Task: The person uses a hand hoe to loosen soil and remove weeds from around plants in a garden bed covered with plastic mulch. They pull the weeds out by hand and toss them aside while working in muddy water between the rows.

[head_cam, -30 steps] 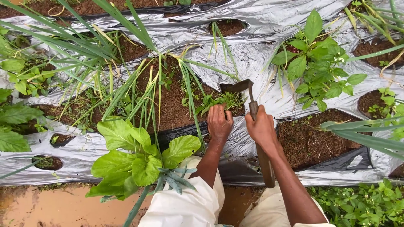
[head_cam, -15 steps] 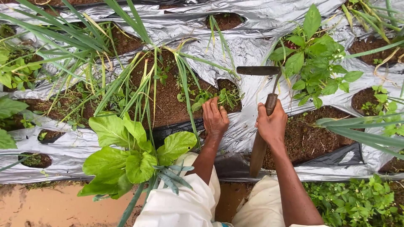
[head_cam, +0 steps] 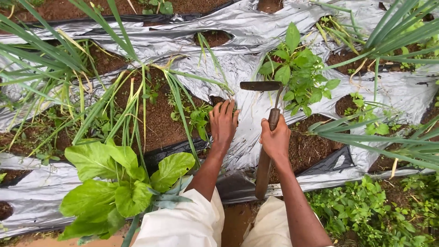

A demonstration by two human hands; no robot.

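Weeding with a small hoe, judged from the raised blade and the free hand on the bed. Right hand wrapped tight round the wooden handle near its upper end, fingers pressed together around it; blade held up in the air, flat and dark, above the silver plastic mulch and just beside a leafy green herb plant. Left hand spread flat, palm down, fingertips at the edge of a torn opening in the mulch, touching or nearly touching a small weed clump in the brown soil. Best done, probably, by bringing the blade down short and shallow into the bare soil of the opening, well clear of the spread fingers and of the plastic edge, since a strike there could tear the sheet. Worth keeping the left hand pulled back or holding the weeds taut away from the strike line. Hoe itself: short, worn wooden handle, its lower end hanging between the knees; thin bent metal neck; narrow rectangular blade, dull and dirt-stained. Long grass-like leaves arch over the left of the bed; a broad-leaved light green plant sits near the left knee
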